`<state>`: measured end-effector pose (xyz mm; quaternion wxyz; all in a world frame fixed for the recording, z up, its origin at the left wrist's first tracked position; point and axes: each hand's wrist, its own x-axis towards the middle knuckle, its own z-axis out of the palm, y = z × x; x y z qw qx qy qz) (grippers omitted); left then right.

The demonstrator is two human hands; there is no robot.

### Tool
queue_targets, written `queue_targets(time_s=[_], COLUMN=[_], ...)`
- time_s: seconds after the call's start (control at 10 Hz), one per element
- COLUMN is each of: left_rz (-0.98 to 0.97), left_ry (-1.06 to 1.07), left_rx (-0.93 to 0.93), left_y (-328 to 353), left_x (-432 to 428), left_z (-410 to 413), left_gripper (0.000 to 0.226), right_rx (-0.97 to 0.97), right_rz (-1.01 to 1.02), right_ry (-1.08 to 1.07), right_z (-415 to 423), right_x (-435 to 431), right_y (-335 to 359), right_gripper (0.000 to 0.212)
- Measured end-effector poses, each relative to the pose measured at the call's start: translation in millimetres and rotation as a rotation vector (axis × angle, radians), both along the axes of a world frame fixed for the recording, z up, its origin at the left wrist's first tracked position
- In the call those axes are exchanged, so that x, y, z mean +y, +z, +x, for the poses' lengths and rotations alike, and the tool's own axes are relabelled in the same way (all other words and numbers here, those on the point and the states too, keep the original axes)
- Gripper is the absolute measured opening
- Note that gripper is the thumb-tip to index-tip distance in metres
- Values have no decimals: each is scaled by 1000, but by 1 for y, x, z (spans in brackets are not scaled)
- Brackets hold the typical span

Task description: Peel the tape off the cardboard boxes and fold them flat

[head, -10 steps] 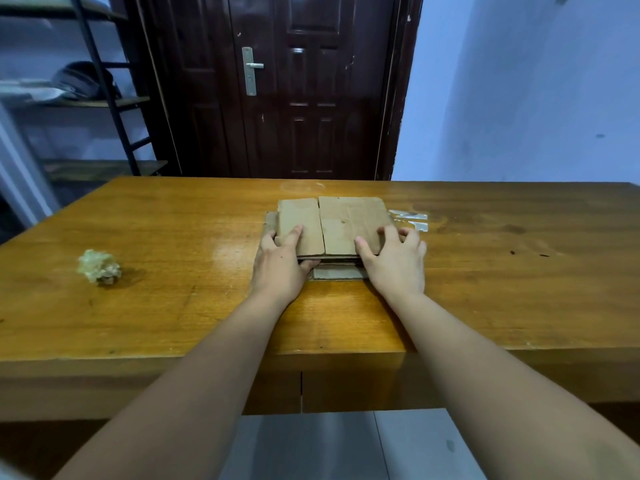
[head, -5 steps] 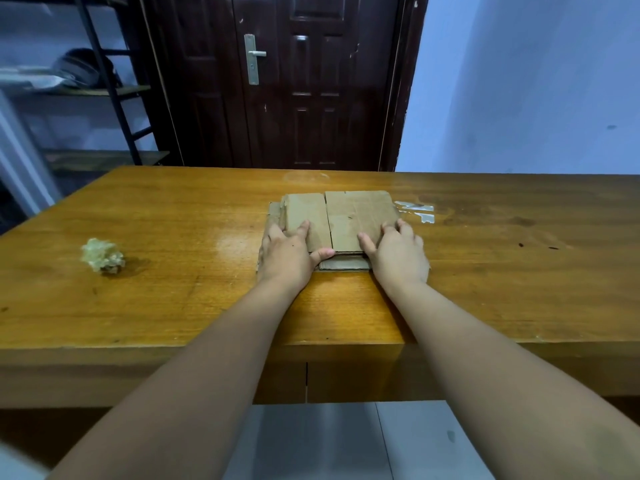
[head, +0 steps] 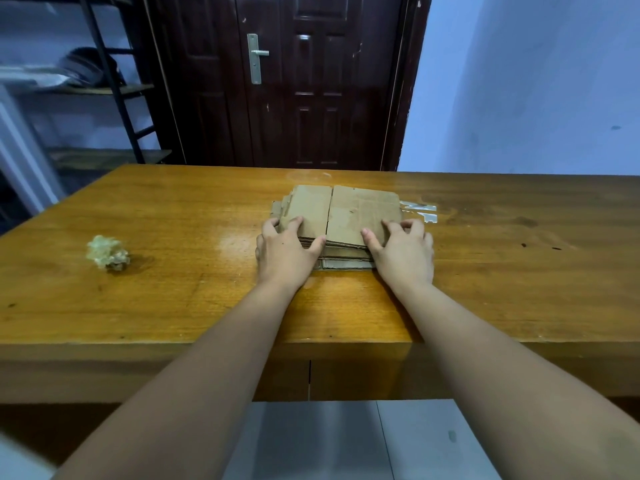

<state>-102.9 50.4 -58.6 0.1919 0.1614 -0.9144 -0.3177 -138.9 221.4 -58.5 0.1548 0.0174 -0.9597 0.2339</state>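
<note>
Left hand [head: 284,258] and right hand [head: 405,258] fingers clutch cardboard stack [head: 360,213], long axis left-right

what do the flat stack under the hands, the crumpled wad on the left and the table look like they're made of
Cardboard stack: matte brown cardboard, likely corrugated; layered edges show along its near side.
Crumpled wad: probably balled-up peeled tape, pale yellowish and translucent-looking, though too small to be sure.
Table: wood or wood veneer, grain visible under a glossy varnish that reflects light.

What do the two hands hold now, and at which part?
Both hold the flat brown cardboard stack: the left hand at its near left corner, the right hand at its near right corner.
</note>
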Motion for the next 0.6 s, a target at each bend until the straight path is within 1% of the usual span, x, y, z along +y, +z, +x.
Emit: queue_targets(time_s=[0.1,0.3,0.4,0.5,0.6], left_rz=[-30,-29,-23,-3,24], left_ry=[14,30,20,25,36], left_rx=[21,192,228,269,276], left_y=[0,1,2,1,4], left_x=[1,0,0,0,-1], left_z=[1,6,7,9,15], left_gripper=[59,51,52,56,58], right_rx=[53,155,240,305,339], right_rz=[12,-117,-96,-117,-156], right_ry=[-3,58,-12,-39,-9], right_z=[1,4,7,13,24], right_x=[0,-2,-2,0,-3], right_y=[2,2,3,2,3], right_gripper=[64,59,57,51,43])
